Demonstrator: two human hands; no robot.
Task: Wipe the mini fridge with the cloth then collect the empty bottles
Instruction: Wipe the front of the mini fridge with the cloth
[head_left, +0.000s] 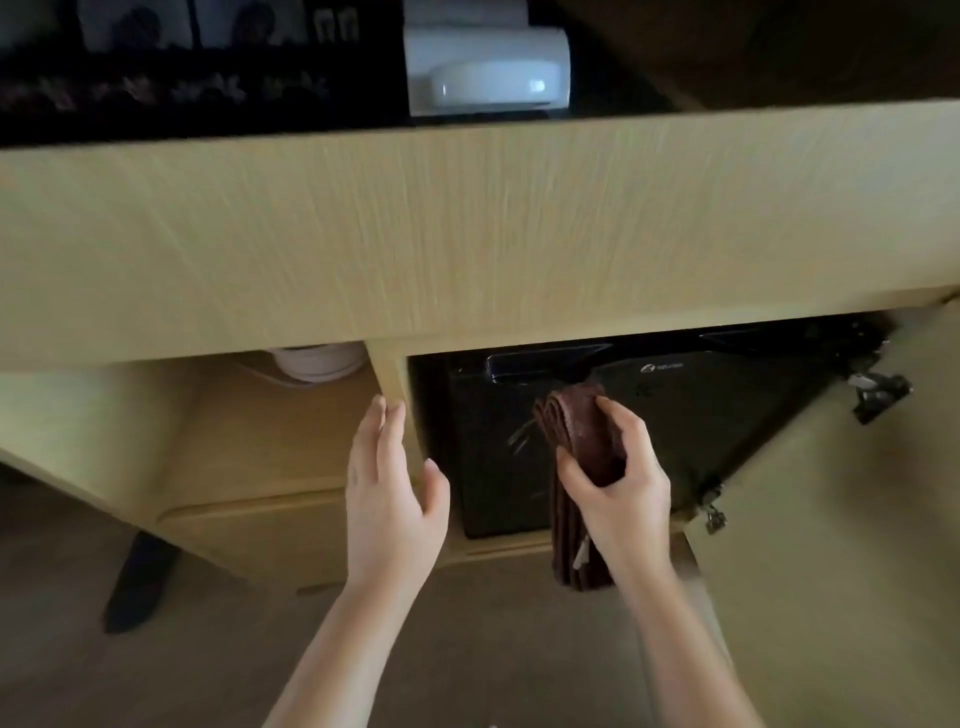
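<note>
A black mini fridge (691, 415) sits inside a light wooden cabinet, its door shut and facing me. My right hand (618, 478) grips a folded dark brown cloth (582, 431) and holds it against the fridge door, near the top middle. The cloth's loose end hangs down below my wrist. My left hand (395, 483) is open, fingers resting against the wooden divider (392, 379) to the left of the fridge. No bottles are visible.
The cabinet door (831, 519) stands swung open on the right, with metal hinges (878, 395) showing. White dishes (317, 361) sit in the left compartment. A white appliance (488, 73) stands on the dark countertop above. A dark shoe (137, 582) is on the floor at left.
</note>
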